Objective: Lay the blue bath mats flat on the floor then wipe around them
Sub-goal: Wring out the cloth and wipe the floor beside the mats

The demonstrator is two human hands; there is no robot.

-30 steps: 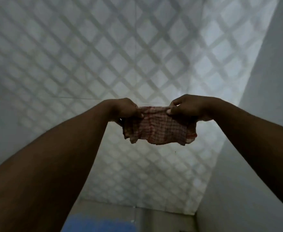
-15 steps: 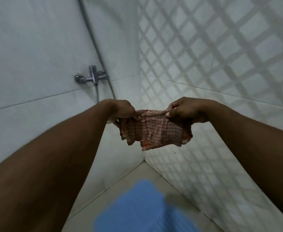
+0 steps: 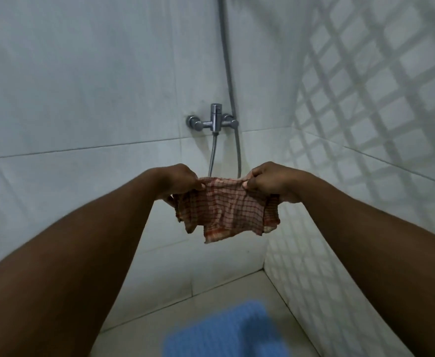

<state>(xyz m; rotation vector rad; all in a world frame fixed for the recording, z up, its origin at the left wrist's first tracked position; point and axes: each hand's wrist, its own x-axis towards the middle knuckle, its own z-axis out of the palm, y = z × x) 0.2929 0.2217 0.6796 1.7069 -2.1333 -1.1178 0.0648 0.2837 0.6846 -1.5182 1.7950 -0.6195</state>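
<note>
Head view has swung off the lattice wall to the corner. Left grip [image 3: 183,180] and right grip [image 3: 265,180] still pinch the checked cloth [image 3: 224,210] taut in mid-air. Blue bath mat [image 3: 226,331] now shows on the floor [image 3: 144,338] below, blurred, under the shower mixer [image 3: 212,122]. Laying looks done; wiping next.

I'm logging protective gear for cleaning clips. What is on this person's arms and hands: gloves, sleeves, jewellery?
The left hand and right hand wear no gloves, and no ring, watch or bracelet shows. Both arms are bare, with no sleeve in view.
</note>
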